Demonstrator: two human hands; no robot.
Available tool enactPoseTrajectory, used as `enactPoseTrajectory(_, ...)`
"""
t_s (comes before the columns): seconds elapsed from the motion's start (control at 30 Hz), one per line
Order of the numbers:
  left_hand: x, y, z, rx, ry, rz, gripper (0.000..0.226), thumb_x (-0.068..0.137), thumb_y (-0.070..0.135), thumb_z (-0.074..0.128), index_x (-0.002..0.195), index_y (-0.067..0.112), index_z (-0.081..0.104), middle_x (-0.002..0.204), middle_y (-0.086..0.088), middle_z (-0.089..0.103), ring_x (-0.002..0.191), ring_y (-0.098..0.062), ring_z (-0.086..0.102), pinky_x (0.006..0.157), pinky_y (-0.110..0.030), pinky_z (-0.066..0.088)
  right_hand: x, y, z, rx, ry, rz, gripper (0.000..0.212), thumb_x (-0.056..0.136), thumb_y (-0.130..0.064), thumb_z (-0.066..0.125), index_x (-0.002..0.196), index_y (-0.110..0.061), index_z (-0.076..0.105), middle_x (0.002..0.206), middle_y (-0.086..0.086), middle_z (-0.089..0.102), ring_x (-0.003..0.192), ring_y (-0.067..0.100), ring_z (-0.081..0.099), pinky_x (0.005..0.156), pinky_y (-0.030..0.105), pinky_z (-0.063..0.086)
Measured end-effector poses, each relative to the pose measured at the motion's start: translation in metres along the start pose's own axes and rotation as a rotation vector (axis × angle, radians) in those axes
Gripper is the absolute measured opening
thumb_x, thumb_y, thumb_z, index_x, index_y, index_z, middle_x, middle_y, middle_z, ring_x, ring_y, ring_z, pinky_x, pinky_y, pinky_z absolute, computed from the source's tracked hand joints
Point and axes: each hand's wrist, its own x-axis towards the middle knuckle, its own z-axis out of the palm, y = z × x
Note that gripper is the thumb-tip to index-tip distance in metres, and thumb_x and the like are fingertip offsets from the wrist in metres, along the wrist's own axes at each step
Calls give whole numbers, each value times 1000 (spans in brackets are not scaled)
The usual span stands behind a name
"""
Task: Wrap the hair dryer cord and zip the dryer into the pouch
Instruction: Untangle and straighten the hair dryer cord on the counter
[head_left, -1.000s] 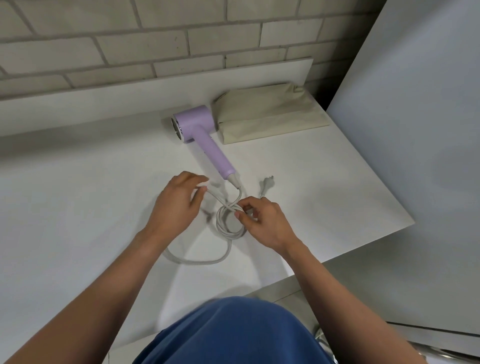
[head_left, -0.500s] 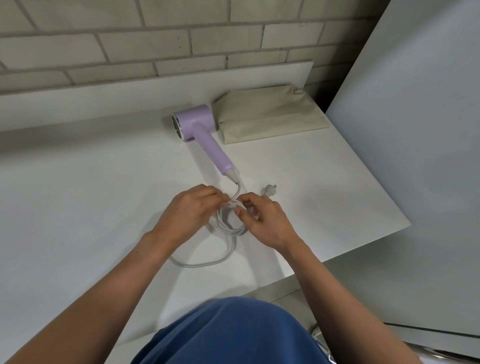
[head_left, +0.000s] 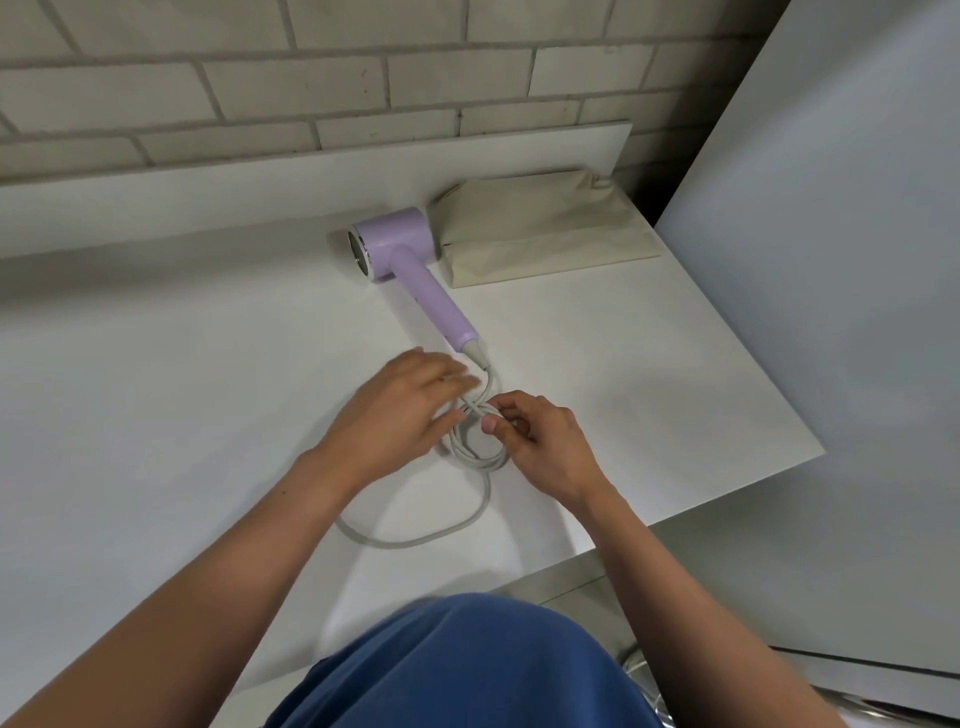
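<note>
Between both hands: coiled cord (head_left: 478, 452). Right hand (head_left: 540, 441) pinches coil; left hand (head_left: 400, 410) flat on it (fingers blurred, grip unclear). Beyond: hair dryer (head_left: 400, 249), pouch (head_left: 545, 228).

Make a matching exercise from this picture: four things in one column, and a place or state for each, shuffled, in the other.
Things
1. hair dryer
2. pouch
3. cord
4. right hand

Places or states
A. beige, lying flat at the far right of the table, near the wall
B. partly coiled, with a loose loop trailing toward the near table edge
C. lilac, lying on its side, handle pointing toward the person
D. pinching the coil at its top

Pairs: 1-C, 2-A, 3-B, 4-D
</note>
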Motion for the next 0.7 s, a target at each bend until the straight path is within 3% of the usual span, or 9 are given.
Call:
enactPoseTrajectory(0.1, 6, 4, 7, 36, 4, 58, 20, 95, 31, 62, 105, 19, 76, 93, 3, 72, 85, -24, 67, 85, -38, 49, -1, 0, -1, 25, -5, 4, 16, 98, -26, 71, 112, -18, 74, 96, -6, 73, 80, -13, 61, 72, 3, 43)
enactPoseTrajectory(0.17, 7, 6, 5, -5, 8, 56, 29, 97, 33, 50, 97, 19, 76, 84, 4, 70, 73, -24, 64, 71, -34, 48, -4, 2, -1, 68, -1, 20, 16, 97, -27, 72, 111, -20, 75, 95, -9, 74, 82, -11, 63, 72, 4, 44)
enactPoseTrajectory(0.27, 7, 6, 1, -69, 18, 40, 30, 101, 34, 49, 101, 19, 75, 87, 5, 68, 77, -21, 60, 74, -31, 47, -6, -1, -3, 99, 13, -12, 16, 99, -32, 69, 110, -22, 76, 85, -13, 71, 85, -2, 62, 72, 9, 44)
enactPoseTrajectory(0.4, 4, 1, -5, -247, 77, -141, 19, 101, 30, 60, 108, 21, 75, 100, 7, 71, 93, -14, 60, 86, -23, 45, -3, 3, -7, 107, -69, -15, 24, 104, -37, 59, 97, -23, 77, 77, 14, 65, 74, 22, 52, 67, 23, 41)
enactPoseTrajectory(0.5, 5, -1, -11, -375, 132, -282, 13, 98, 23, 67, 105, 20, 77, 99, 8, 72, 93, -5, 63, 81, -7, 39, -3, 10, -5, 209, -157, 53, 22, 104, -36, 59, 96, -26, 77, 89, 8, 71, 76, 16, 55, 74, 27, 44)
enactPoseTrajectory(0.7, 6, 2, -5, -422, 154, -360, 10, 95, 21, 71, 102, 18, 79, 95, 8, 74, 88, 2, 65, 73, -2, 37, -5, 13, 1, 249, -136, 100, 22, 103, -36, 60, 94, -25, 77, 83, 7, 69, 70, 9, 50, 71, 31, 44)
